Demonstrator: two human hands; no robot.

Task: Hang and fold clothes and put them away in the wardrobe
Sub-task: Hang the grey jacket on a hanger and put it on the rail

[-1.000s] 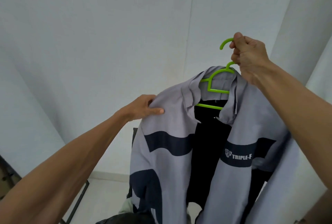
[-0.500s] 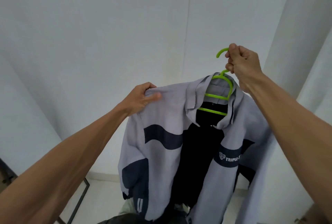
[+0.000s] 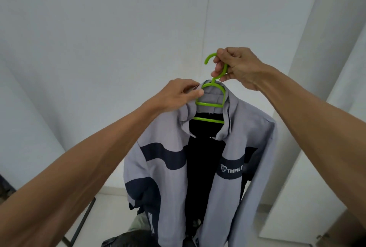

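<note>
A light grey jacket (image 3: 162, 167) with dark navy bands and a dark lining hangs open-fronted on a bright green plastic hanger (image 3: 212, 104), held up in front of a white wall. My right hand (image 3: 237, 66) is closed around the hanger's hook neck, carrying the whole weight. My left hand (image 3: 178, 94) pinches the jacket's collar at the left side of the hanger's top. A white "TRIPLE-F" logo shows on the right chest band. The jacket's hem runs out of the frame's bottom.
A white wardrobe door or panel (image 3: 309, 197) stands at the right. A black metal frame leg (image 3: 83, 221) crosses the lower left. Dark clothes (image 3: 128, 238) lie in a heap below the jacket. The floor is pale.
My left hand has left the jacket's left shoulder and gone right to the collar by the hanger. The jacket and hanger have shifted toward the frame's middle.
</note>
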